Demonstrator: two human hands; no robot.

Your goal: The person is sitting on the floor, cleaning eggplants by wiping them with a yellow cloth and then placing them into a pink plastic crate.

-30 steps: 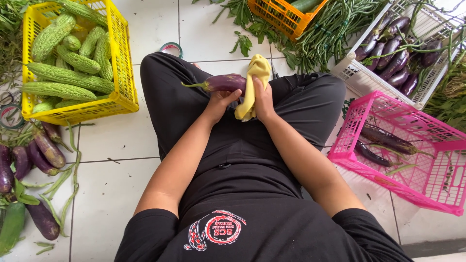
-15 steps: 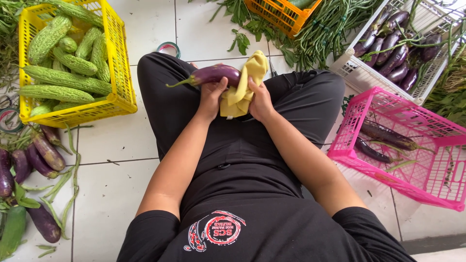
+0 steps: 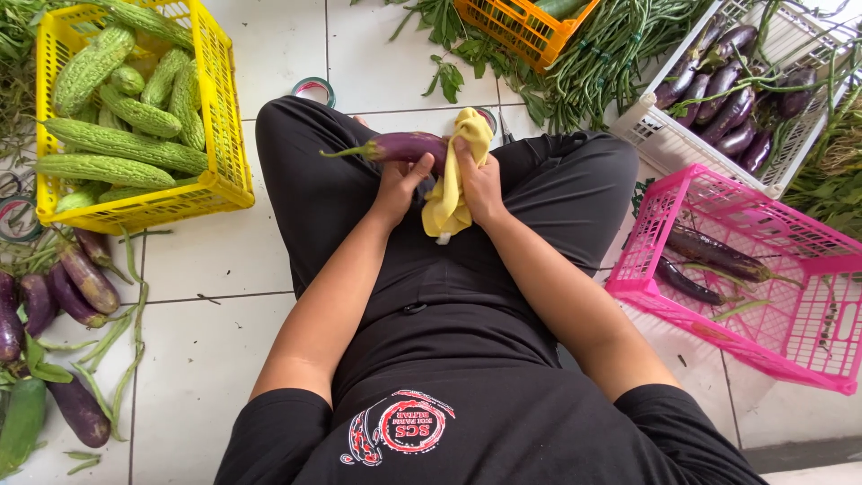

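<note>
1. The long purple eggplant with a green stem lies across the person's lap, in the middle of the scene.
2. Its long way runs left to right. The green stem points left and the fat end hides under the hands.
3. The left hand is closed around the middle of the eggplant from the near side. The stem end sticks out to the left of this hand.
4. The right hand is closed on a soft yellow cloth. It presses the cloth on the right end of the eggplant.
5. Both hands touch the eggplant. The left hand is nearer the stem.
6. A pink plastic crate with a few eggplants sits on the right, near the right arm.
7. A yellow plastic crate of bumpy green gourds sits far on the left.
</note>
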